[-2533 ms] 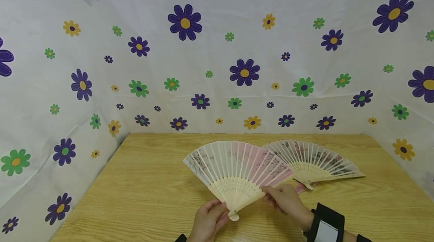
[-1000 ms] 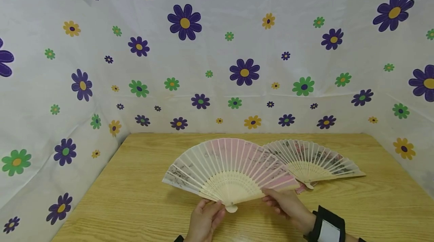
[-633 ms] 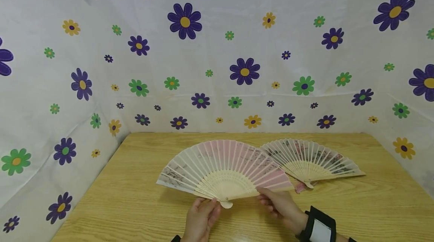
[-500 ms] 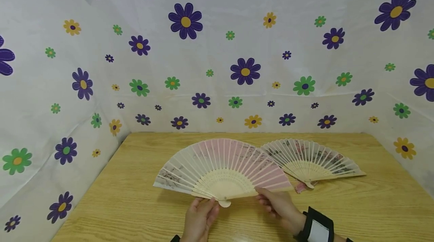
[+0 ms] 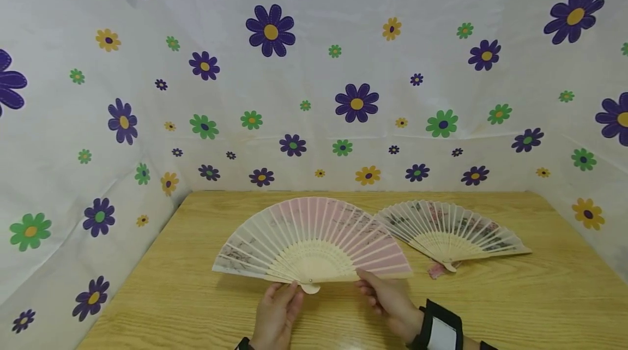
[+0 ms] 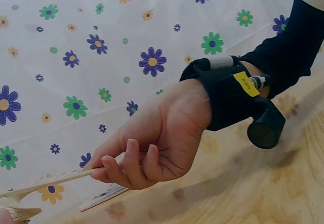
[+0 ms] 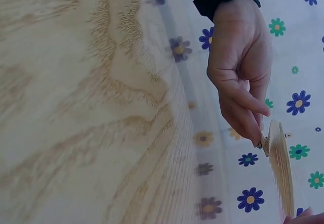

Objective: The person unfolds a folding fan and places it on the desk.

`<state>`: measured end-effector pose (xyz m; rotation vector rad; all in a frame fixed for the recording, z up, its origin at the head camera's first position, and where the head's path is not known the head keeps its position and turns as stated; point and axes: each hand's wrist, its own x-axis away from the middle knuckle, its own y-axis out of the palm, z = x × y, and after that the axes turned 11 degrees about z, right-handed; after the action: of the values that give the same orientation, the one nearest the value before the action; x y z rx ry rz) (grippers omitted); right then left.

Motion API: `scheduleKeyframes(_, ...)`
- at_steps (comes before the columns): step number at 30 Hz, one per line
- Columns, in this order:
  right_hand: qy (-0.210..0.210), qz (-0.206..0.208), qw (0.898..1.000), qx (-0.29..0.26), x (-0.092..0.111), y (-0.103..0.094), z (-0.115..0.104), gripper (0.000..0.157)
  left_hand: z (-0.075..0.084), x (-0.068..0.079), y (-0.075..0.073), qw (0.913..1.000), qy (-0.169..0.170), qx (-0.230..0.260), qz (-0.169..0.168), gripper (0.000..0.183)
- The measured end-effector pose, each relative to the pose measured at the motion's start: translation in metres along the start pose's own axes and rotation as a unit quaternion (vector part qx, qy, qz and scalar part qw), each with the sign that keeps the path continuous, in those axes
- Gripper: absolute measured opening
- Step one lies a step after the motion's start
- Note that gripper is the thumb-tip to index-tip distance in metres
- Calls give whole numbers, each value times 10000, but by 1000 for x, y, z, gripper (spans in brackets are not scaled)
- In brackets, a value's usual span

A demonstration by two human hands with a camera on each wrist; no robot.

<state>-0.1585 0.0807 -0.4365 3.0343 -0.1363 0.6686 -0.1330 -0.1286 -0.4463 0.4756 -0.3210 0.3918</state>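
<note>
A pink and white folding fan (image 5: 319, 257) with pale slatted ribs and a faint branch pattern is spread wide just above the table. My left hand (image 5: 276, 313) pinches its left guard close to the rivet, between thumb and fingers. Farther out on the opposite guard, my right hand (image 5: 387, 300) grips with the thumb on top and fingers curled beneath. In the left wrist view the right hand (image 6: 157, 138) holds the thin guard edge-on. The right wrist view catches the left hand (image 7: 243, 77) beside the fan's pivot end (image 7: 277, 138).
Behind and to the right lies a second open fan (image 5: 448, 238), white with dark and red flowers, a pink tassel (image 5: 436, 270) at its pivot. Both stand over a wooden table (image 5: 171, 290). Flower-printed white cloth (image 5: 314, 72) encloses its back and sides.
The held fan has spread wider, its left edge swinging outward and down. Both hands have shifted left with it, keeping their grips. The second fan has stayed where it was.
</note>
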Motion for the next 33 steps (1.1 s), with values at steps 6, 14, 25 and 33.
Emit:
scheduleKeyframes(6,-195,229,9995,-112,-15,24,-10,30,17,-26,-3,9995,230,-238,-6,4)
scheduleKeyframes(14,-335,525,9976,-308,-48,52,-12,28,35,-70,-3,9937,303,-987,428,30)
scheduleKeyframes(25,-208,851,9959,-223,-65,60,-5,27,32,-85,-2,9879,89,-1343,774,32)
scheduleKeyframes(33,-67,307,9992,-230,-48,46,-2,37,33,-80,-5,9850,-15,-1621,583,29)
